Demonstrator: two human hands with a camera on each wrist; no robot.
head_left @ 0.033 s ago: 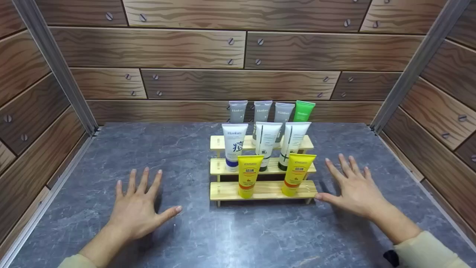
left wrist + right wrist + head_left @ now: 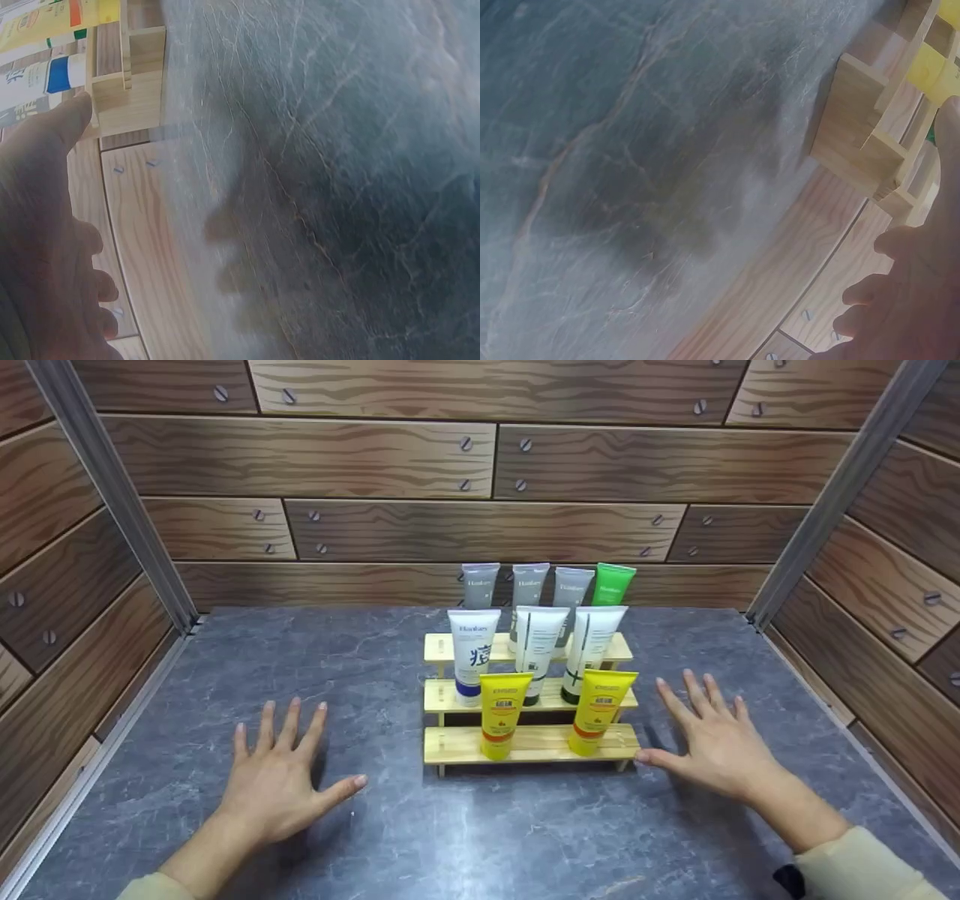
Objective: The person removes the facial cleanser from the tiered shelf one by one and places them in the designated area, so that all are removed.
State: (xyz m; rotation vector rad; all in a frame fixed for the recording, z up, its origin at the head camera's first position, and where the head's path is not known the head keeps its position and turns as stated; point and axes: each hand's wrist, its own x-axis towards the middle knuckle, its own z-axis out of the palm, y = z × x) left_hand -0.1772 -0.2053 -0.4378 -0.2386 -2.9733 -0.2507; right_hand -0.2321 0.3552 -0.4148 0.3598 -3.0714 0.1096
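A three-tier wooden stand bears several squeeze tubes, all standing on their caps. Two yellow tubes are on the lowest step. On the middle step are a white tube with a blue cap and two white tubes with dark caps. Three grey tubes and a green tube stand at the back, partly hidden. My left hand, fingers spread, holds nothing left of the stand. To its right is my right hand, also spread and holding nothing, its thumb near the lowest step.
The stand is on a dark grey marbled tabletop. Wood-patterned panels close off the back and both sides. Metal posts rise at the two rear corners.
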